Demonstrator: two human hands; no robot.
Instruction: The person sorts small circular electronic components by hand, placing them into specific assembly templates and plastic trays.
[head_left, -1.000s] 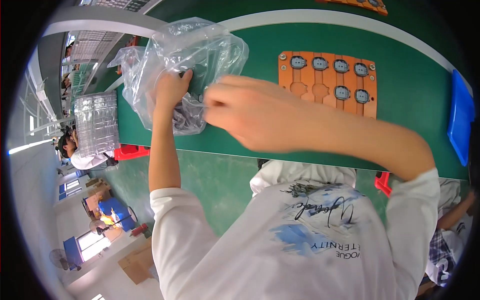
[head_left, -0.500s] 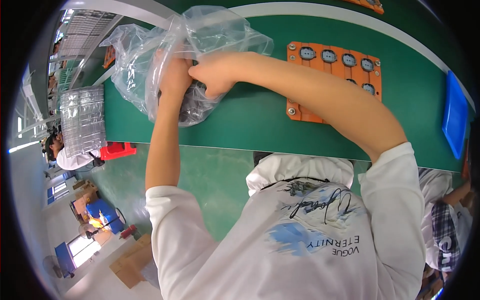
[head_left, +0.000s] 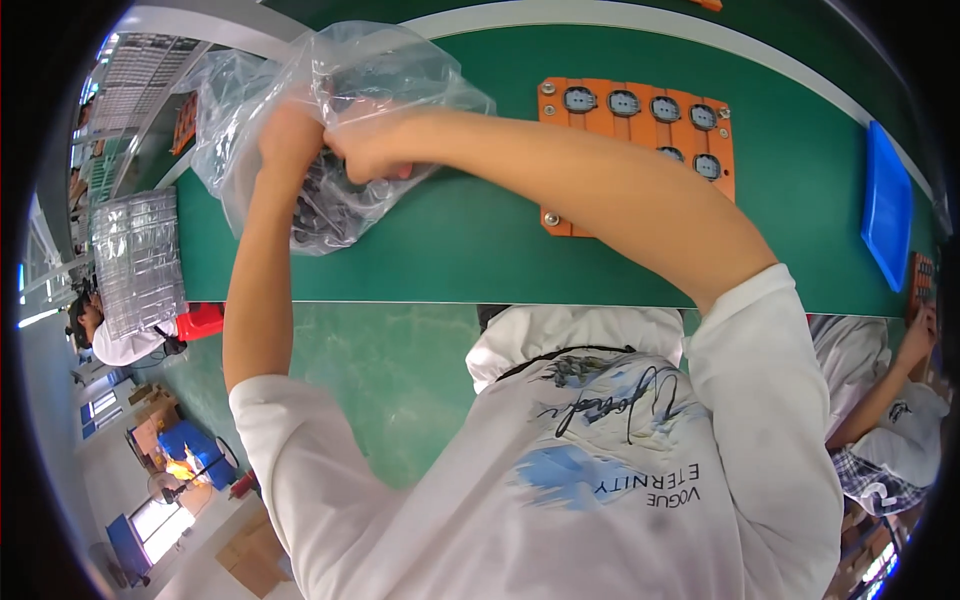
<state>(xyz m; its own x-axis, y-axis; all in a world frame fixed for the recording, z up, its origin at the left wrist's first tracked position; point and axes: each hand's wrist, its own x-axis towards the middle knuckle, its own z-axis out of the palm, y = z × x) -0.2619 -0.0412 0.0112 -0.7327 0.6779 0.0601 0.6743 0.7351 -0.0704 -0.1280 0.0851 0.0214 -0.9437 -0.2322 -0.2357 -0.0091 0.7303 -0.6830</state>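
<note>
A clear plastic bag [head_left: 400, 75] stands crumpled on the green table, with dark small parts [head_left: 322, 205] bunched in its lower portion. My left hand [head_left: 290, 135] reaches into the folds of the bag, and film covers its fingers, so their grip is hidden. Beside it, my right hand [head_left: 368, 150] is closed on the bag's plastic, fingers curled inward and my forearm crossing over the table. To the right lies an orange fixture plate [head_left: 590, 125] with round dark-and-silver pieces [head_left: 624, 103] in rows; my right forearm covers part of it.
A blue tray [head_left: 886, 205] sits at the table's right end. Clear plastic trays [head_left: 137, 260] are stacked at the left end, near a red stool [head_left: 200, 321]. Another person [head_left: 885, 420] works at the right, and one more [head_left: 115, 335] is beyond the left end.
Both hands and the bag appear further left in the picture, as does the whole scene. My left hand has shifted away from the right one, and more of the dark parts shows.
</note>
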